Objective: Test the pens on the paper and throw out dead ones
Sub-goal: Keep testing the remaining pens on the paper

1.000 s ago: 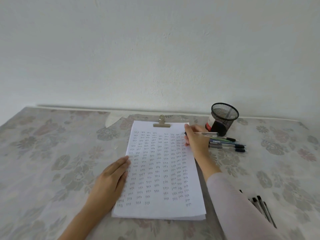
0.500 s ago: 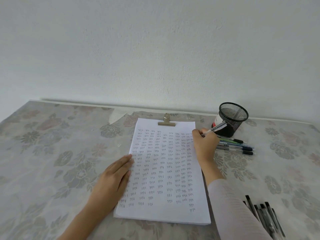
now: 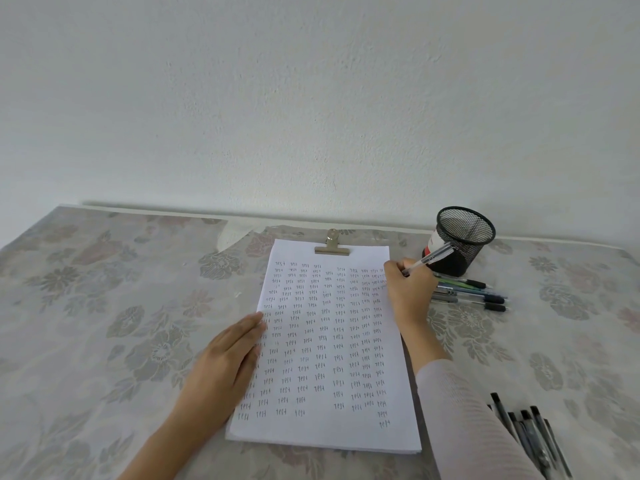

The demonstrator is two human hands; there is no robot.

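Note:
A white sheet of paper [image 3: 325, 431] covered in rows of small handwritten words lies on the table, held by a metal clip [image 3: 331, 247] at its top. My left hand [image 3: 225, 362] rests flat on the paper's left edge. My right hand [image 3: 410, 292] grips a clear pen [image 3: 431, 259] in a writing hold near the paper's upper right edge; its tip is hidden by my fingers. Several pens [image 3: 474, 294] lie to the right of that hand. A bunch of dark pens [image 3: 530, 434] lies at the lower right beside my sleeve.
A black mesh pen cup [image 3: 462, 239] stands at the back right, with a red and white container [image 3: 433, 244] behind it. A floral cloth [image 3: 104, 323] covers the table, which meets a white wall at the back.
My right hand turned the pen from lying sideways into a writing hold, its back end now pointing up and right towards the cup. The view shifted slightly. My left hand stayed on the paper.

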